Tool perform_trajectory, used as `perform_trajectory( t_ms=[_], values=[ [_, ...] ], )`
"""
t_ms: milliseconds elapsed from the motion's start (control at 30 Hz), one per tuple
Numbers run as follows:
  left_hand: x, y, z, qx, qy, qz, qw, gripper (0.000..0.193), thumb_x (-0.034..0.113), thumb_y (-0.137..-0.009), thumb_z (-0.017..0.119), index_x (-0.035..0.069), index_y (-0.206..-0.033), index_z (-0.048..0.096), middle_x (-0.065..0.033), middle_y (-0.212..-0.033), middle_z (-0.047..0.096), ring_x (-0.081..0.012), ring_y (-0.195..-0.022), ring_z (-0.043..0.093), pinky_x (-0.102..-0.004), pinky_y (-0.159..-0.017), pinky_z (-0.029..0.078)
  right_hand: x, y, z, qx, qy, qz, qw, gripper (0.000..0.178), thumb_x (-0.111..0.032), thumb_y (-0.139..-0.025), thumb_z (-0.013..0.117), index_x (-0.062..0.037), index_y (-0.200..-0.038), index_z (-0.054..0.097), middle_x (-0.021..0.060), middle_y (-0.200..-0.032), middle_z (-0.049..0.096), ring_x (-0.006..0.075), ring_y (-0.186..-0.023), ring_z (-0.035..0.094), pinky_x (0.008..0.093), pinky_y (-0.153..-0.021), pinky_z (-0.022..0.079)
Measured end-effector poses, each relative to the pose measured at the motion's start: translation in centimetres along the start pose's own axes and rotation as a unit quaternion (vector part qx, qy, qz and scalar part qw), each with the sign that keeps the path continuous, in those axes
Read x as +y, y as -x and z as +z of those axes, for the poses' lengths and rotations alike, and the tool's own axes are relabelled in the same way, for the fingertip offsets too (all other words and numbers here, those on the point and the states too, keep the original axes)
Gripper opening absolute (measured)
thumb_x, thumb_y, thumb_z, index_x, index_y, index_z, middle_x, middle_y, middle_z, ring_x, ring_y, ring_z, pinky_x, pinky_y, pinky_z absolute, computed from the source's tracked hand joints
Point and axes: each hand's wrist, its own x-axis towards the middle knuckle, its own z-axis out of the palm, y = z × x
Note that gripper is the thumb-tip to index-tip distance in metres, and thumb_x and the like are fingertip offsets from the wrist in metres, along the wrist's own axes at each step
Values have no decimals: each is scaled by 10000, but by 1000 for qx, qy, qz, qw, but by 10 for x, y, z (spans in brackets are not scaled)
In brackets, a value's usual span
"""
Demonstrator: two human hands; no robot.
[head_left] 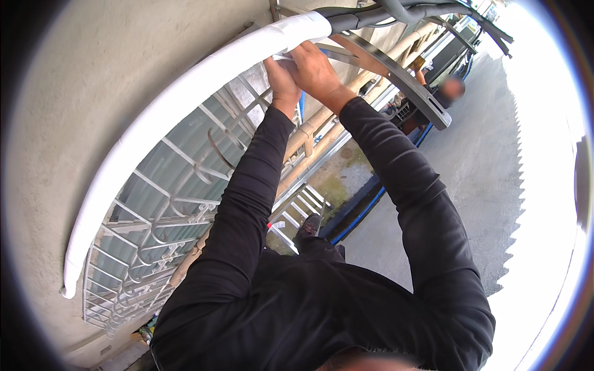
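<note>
A long bundle of pipe wrapped in white tape (pixel 158 111) curves along the wall, from the lower left to the upper middle. Past the wrapped end, dark foam-covered pipes (pixel 396 13) carry on bare to the upper right. Just under that end, my left hand (pixel 281 85) and my right hand (pixel 317 73) are close together, fingers closed on a bit of white wrapping tape (pixel 283 57) against the bundle. The fingertips are partly hidden behind the hands and the tape.
A metal bracket (pixel 396 71) juts out just right of my hands. White window bars (pixel 167 204) and bamboo poles (pixel 309 127) lie beneath. I stand over a ladder (pixel 301 210), one shoe (pixel 308 226) showing. Another person (pixel 442 99) is below at the right, near the paved ground (pixel 458 185).
</note>
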Motion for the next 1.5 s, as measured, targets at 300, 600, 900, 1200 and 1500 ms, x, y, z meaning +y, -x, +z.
perform_trajectory(
  t_ms=[300,600,900,1200,1500],
  values=[
    [2,-5,-14,-57,-51,38,996,572,499,-1123,422,40,-1436,555,-73,-1392,627,-210,-1287,608,-364,-1093,486,-16,-8,5,-60,26,111,992,176,-46,-866,670,48,-1014,678,265,-990,690,463,-947,710,516,-814,593],
    [-10,-51,-28,-44,-258,53,964,367,137,-1069,606,-13,-1402,577,-121,-1381,627,-224,-1269,605,-326,-1044,504,-58,-19,-64,-168,62,208,962,156,-90,-901,634,7,-990,717,242,-963,720,407,-956,721,484,-824,585],
    [12,-63,21,-25,-287,-103,952,199,162,-1072,631,75,-1251,639,-68,-1188,709,-156,-1018,690,-386,-839,575,14,-104,-80,-152,75,72,983,303,-153,-982,530,-26,-1148,750,223,-1111,755,443,-1040,711,473,-991,554],
    [-15,-91,-15,-53,-343,6,938,249,199,-1050,687,64,-1255,649,-76,-1150,717,-165,-970,701,-376,-868,574,82,-132,-61,-351,90,12,932,398,-251,-1043,526,-94,-1356,716,163,-1330,722,305,-1066,742,361,-972,586],
    [-31,-95,-31,-15,-276,-3,961,301,205,-1054,687,42,-1303,636,-77,-1179,714,-192,-1034,686,-356,-942,548,114,-149,-47,-412,9,12,911,390,-339,-947,663,-12,-1122,783,222,-1182,756,371,-1068,731,425,-979,563]
  ],
)
